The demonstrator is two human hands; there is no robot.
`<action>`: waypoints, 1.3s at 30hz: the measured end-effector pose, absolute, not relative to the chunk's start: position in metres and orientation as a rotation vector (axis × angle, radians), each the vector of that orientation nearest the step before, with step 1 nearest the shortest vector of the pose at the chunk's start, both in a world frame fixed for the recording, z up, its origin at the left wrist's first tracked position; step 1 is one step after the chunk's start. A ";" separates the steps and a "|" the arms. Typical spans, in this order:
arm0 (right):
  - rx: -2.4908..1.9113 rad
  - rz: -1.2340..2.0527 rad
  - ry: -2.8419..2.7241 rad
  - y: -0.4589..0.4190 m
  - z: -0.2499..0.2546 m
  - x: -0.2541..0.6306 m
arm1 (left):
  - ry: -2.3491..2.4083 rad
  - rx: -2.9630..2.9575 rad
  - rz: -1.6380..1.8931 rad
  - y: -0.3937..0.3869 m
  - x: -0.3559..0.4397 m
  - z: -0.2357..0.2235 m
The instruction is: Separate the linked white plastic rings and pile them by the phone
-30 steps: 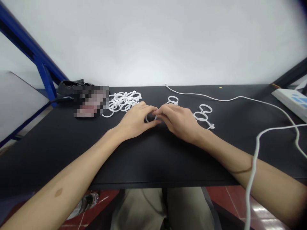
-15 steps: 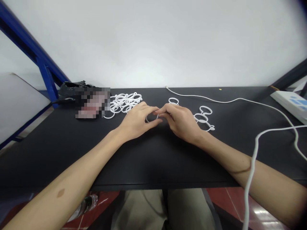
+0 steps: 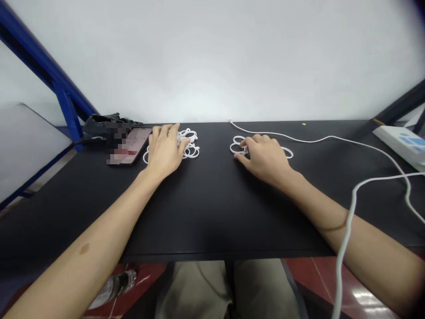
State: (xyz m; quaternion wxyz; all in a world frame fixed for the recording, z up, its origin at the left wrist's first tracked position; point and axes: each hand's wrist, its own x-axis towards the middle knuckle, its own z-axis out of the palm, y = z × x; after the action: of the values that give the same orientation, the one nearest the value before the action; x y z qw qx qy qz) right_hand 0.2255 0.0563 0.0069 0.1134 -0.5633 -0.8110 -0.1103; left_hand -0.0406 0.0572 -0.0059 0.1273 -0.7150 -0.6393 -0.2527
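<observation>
My left hand point(image 3: 165, 149) lies palm down on a heap of white plastic rings point(image 3: 191, 144) at the back left of the black table point(image 3: 212, 208), fingers stretched over them. My right hand point(image 3: 263, 156) rests on a smaller group of white rings point(image 3: 236, 146), its fingers curled with the tips touching a ring. One more ring point(image 3: 288, 153) shows just right of that hand. Whether either hand grips a ring is hidden by the fingers.
A phone point(image 3: 131, 145) lies left of the ring heap, beside a dark bundle point(image 3: 102, 122). A white cable point(image 3: 332, 138) runs along the back toward a white power strip point(image 3: 400, 141); another white cable point(image 3: 348, 230) crosses my right forearm. A blue frame point(image 3: 63, 97) stands at left.
My hands were together at the table's middle on one ring. They have parted: the left moved back-left onto the heap, the right moved back onto the smaller group.
</observation>
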 end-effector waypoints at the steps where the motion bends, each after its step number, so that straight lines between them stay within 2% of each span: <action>1: -1.648 -0.321 -2.398 0.056 0.006 0.225 | -1.873 -2.085 -0.736 0.057 -0.040 -0.006; 5: -1.538 -0.287 -2.449 0.053 0.004 0.222 | -1.779 -2.213 -0.786 0.050 -0.028 -0.004; 13: -1.149 -0.109 -2.432 0.037 0.008 0.209 | -1.290 -2.545 -0.853 0.030 0.000 0.003; 19: -1.015 -0.070 -2.435 0.027 0.012 0.203 | -1.296 -2.716 -0.750 0.030 0.002 0.003; 25: -1.065 -0.138 -2.399 0.027 0.013 0.201 | -1.344 -2.725 -0.671 0.035 -0.002 -0.004; 32: -1.414 -0.319 -2.419 0.031 0.012 0.204 | -1.312 -2.674 -0.608 0.039 -0.003 -0.010; 39: -1.557 -0.306 -2.470 0.031 0.013 0.207 | -1.262 -2.610 -0.839 0.038 -0.002 -0.008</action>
State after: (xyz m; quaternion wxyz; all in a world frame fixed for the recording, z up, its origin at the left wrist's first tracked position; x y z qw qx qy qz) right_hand 0.2067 0.0310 0.0132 0.1029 -0.5276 -0.8368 -0.1036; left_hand -0.0017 0.0382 -0.0076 0.0618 -0.8632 -0.4172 -0.2774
